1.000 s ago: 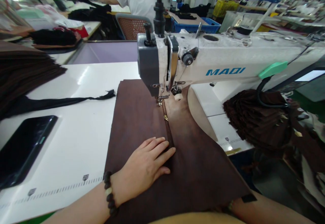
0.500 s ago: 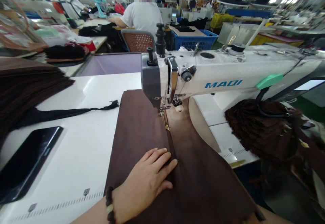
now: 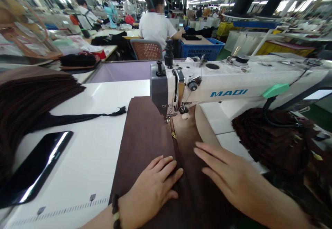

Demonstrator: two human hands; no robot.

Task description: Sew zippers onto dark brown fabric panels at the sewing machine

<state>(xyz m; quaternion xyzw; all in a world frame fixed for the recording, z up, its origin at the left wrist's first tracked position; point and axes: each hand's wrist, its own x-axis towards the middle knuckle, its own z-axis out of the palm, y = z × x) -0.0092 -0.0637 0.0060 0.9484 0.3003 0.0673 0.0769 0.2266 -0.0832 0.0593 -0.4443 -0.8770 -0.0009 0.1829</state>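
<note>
A brown fabric panel (image 3: 145,132) lies on the white sewing table (image 3: 85,159), its far end under the presser foot of a white sewing machine (image 3: 228,80). A zipper (image 3: 174,139) runs down the fabric's middle from the needle. My left hand (image 3: 153,184) lies flat and open on the fabric, fingertips at the zipper's left edge. My right hand (image 3: 228,173) hovers or rests open on the fabric right of the zipper, fingers stretched toward the machine.
A black phone (image 3: 36,168) lies at the left. A stack of brown fabric (image 3: 31,97) with a black strip (image 3: 85,116) sits at the far left. A heap of brown pieces (image 3: 269,135) lies under the machine arm. A person in white (image 3: 155,28) sits behind.
My right hand has come into view and reached onto the fabric right of the zipper. The view has tilted up slightly. My left hand stays flat in place.
</note>
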